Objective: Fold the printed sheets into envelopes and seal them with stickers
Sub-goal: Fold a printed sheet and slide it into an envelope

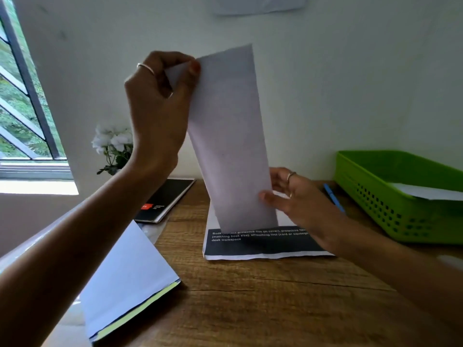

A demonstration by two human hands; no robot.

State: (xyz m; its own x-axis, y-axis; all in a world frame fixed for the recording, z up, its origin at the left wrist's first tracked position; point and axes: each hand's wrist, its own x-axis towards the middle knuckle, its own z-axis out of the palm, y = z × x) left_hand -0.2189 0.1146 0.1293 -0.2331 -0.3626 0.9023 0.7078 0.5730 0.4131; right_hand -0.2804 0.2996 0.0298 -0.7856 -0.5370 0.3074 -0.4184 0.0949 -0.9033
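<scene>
Here, both hands' grips pinch a folded sheet [231, 136] above the wooden desk [263, 296].

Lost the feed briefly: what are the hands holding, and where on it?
Both hold the folded sheet upright: left hand pinches its top left corner, right hand grips its lower right edge.

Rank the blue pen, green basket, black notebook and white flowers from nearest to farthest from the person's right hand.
From the right hand:
1. Blue pen, just right of it.
2. Green basket, farther right.
3. Black notebook, left, across the printed sheets.
4. White flowers, far left, by the wall.
</scene>
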